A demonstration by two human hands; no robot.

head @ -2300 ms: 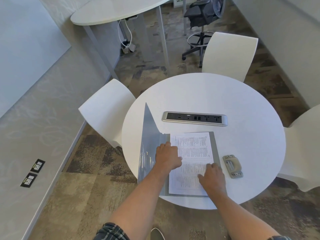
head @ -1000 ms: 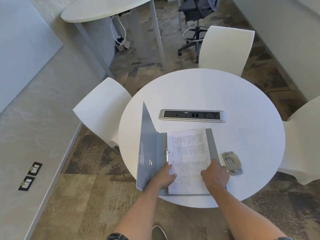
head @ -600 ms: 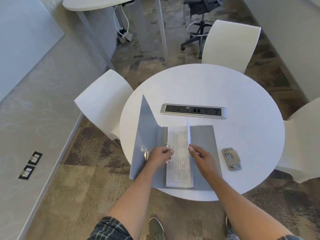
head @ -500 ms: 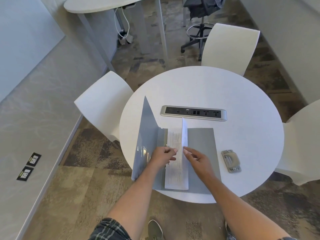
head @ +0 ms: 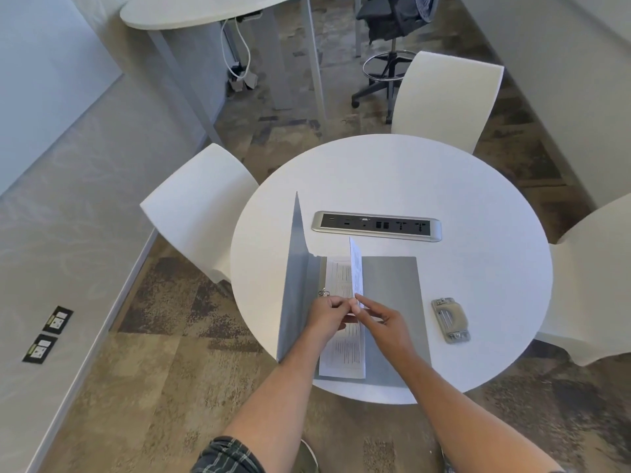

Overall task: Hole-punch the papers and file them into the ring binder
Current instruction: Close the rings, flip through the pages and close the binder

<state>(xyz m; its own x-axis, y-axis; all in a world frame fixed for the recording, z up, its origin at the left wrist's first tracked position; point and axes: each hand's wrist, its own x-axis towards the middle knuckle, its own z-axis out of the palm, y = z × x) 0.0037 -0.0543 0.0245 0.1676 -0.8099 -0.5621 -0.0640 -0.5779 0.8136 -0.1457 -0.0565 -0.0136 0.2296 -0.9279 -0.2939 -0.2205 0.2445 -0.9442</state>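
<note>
papers (head: 357,268) upright in binder (head: 392,285), pinched between both hands (head: 327,314)

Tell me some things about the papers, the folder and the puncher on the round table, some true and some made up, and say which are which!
1. The ring binder lies open on the round table. True.
2. The papers lie flat. False: they stand lifted on edge, held between the left hand and right hand.
3. The hole punch sits on the table to the right of the binder. True.
4. The right hand is pressing the hole punch. False: no hand touches it.
5. The socket strip sits beyond the binder. True.
</note>
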